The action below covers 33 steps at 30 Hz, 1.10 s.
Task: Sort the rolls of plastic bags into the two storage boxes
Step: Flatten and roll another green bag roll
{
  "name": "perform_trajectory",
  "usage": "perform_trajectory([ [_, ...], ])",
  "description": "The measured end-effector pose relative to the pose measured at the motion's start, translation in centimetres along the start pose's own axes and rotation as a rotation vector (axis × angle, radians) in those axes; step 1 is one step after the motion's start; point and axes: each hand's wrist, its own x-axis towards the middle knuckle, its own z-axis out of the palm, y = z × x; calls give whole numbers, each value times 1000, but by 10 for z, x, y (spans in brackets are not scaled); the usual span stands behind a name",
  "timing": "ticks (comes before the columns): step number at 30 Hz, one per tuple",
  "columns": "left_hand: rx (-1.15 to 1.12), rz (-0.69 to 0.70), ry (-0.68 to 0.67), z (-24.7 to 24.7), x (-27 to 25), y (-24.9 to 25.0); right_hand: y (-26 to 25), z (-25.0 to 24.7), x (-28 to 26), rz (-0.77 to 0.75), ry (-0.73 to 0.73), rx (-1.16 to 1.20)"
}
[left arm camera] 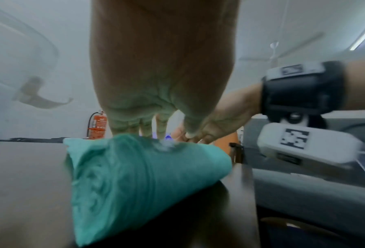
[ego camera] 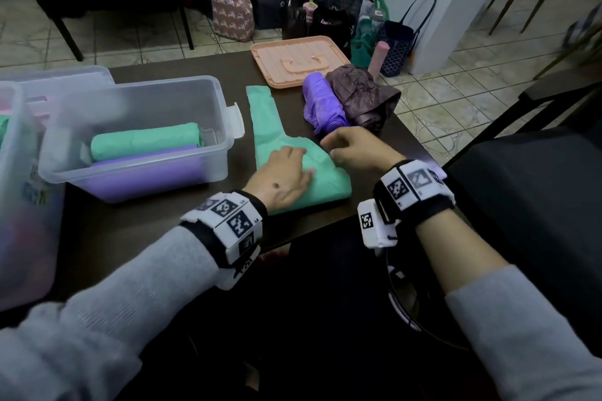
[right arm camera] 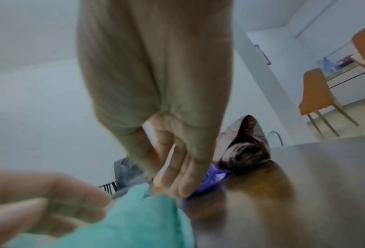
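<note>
Both hands work on the green roll (ego camera: pixel 303 172) near the table's (ego camera: pixel 146 231) near edge. Left hand (ego camera: pixel 281 177) lies flat on top of the rolled part, fingers straight and pressing down; the left wrist view shows the same fingers (left arm camera: pixel 135 125) stretched along the roll's (left arm camera: pixel 139 176) top. Right hand (ego camera: pixel 353 148) sits at the roll's right end with fingers curled at the plastic; the right wrist view shows fingertips (right arm camera: pixel 177 181) at the green edge (right arm camera: pixel 147 214), though whether they truly pinch it I cannot tell. A loose green tail (ego camera: pixel 260 107) runs from the roll toward the far side of the table.

Left of the hands stands a clear storage box (ego camera: pixel 224 127), open, holding a green roll (ego camera: pixel 143 142) lying on a purple roll (ego camera: pixel 146 169). A second clear box (ego camera: pixel 13 146) shows partly at the far left edge, blurred. Just beyond the right hand lie a loose purple roll (ego camera: pixel 321 101) and a brownish roll (ego camera: pixel 365 98), touching side by side. A peach lid (ego camera: pixel 299 60) lies at the table's far edge. Bags (ego camera: pixel 233 6) stand on the tiled floor beyond
</note>
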Motion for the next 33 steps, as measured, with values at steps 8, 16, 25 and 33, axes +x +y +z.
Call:
perform_trajectory([
  [8, 432, 133, -34, 21, -20, 5, 23, 15, 36, 17, -98, -93],
  [16, 435, 138, -60, 20, -19, 5, 26, 8, 37, -82, -172, 423],
  [25, 341, 105, -135, 16, -17, 6, 25, -4, 41, -75, -196, -12],
  [33, 309, 83, -174, 12, -16, 7, 14, -37, 46, -102, -96, -450],
])
